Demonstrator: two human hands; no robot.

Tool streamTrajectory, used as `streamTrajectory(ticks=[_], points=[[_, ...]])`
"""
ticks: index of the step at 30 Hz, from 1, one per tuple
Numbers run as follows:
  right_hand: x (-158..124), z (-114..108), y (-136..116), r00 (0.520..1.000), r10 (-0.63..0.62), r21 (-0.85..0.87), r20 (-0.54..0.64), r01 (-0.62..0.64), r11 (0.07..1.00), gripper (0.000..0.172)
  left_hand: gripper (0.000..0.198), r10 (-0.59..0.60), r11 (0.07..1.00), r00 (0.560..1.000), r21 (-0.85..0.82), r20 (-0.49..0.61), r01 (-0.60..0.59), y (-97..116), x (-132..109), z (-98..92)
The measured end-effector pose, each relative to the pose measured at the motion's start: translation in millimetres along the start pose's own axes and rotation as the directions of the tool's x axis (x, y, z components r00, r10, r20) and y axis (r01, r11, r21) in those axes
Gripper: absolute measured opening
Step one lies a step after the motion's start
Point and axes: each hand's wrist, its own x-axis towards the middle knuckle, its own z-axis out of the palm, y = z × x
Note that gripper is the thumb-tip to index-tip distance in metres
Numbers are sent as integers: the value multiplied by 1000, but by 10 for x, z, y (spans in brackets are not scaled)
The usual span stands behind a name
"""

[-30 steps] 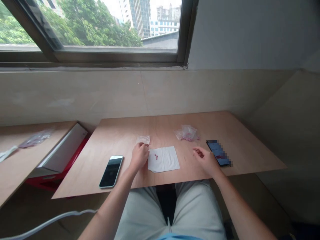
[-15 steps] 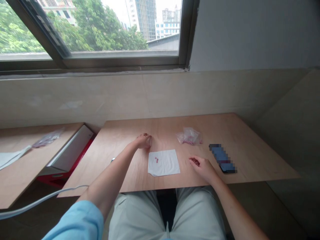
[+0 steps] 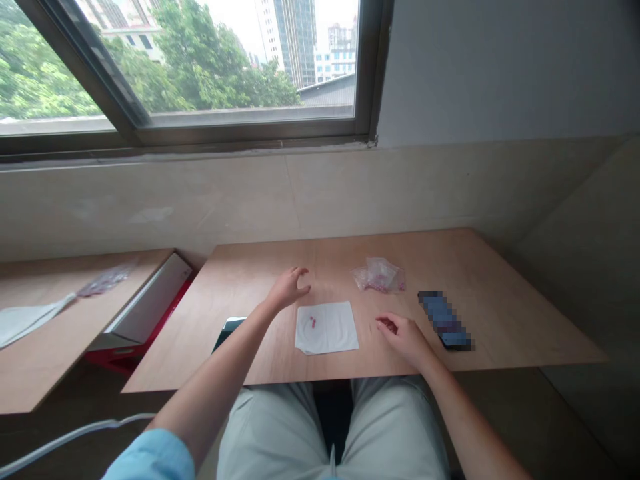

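Note:
My left hand [image 3: 290, 288] is over the table behind the white sheet, thumb and fingers apart, with nothing visible between them. On the left part of the white sheet [image 3: 335, 333] lie a few small red pieces [image 3: 313, 323], too small to name exactly. My right hand [image 3: 403, 333] rests on the table to the right of the sheet, its fingers curled in. Whatever may be inside those fingers is hidden. Behind the sheet lie clear plastic bags [image 3: 381, 272] with small red pieces in them.
A phone [image 3: 447, 323] lies right of my right hand. A dark flat device [image 3: 231, 327] is partly covered by my left forearm. A white cable [image 3: 70, 437] hangs at lower left. The side table [image 3: 30, 373] holds a white sheet [image 3: 30, 319] and a clear bag [image 3: 107, 279].
My left hand has spread its fingers; a clear object seen at its fingertips before no longer shows. The forearm has shifted, uncovering more of the dark device. My right hand stays put.

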Motion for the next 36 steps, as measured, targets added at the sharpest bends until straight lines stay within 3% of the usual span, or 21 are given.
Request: streamTrajectory(ticks=[5, 8, 13, 19, 24, 30, 36], points=[[-43, 12, -90, 999, -38, -9, 18, 38, 999, 31, 35, 75, 972, 988, -209, -136, -102, 357, -256, -112], [-76, 19, -128, 998, -59, -10, 15, 59, 998, 30, 31, 42, 949, 990, -305, -133, -81, 488, -416, -160], [-127, 57, -126, 996, -84, -17, 42, 85, 996, 29, 37, -52, 930, 997, -365, -48, 31, 513, -802, -161], [-182, 225, -78, 990, -74, -68, 124, 83, 994, 26, 45, -141, 882, 989, -460, -50, 102, 450, -1356, 22], [-91, 532, -242, 987, -97, -113, 132, 112, 987, 21, 42, -137, 849, 987, -524, -90, 70, 404, -1505, 192], [400, 1138, -593, 970, -113, -283, 216, 173, 943, 21, 31, -110, 866, 971, -500, -210, -11, 293, -1480, 356], [761, 1548, -608, 956, -88, -359, 280, 189, 914, 17, 32, -70, 899, 968, -436, -239, -43, 216, -1489, 439]])
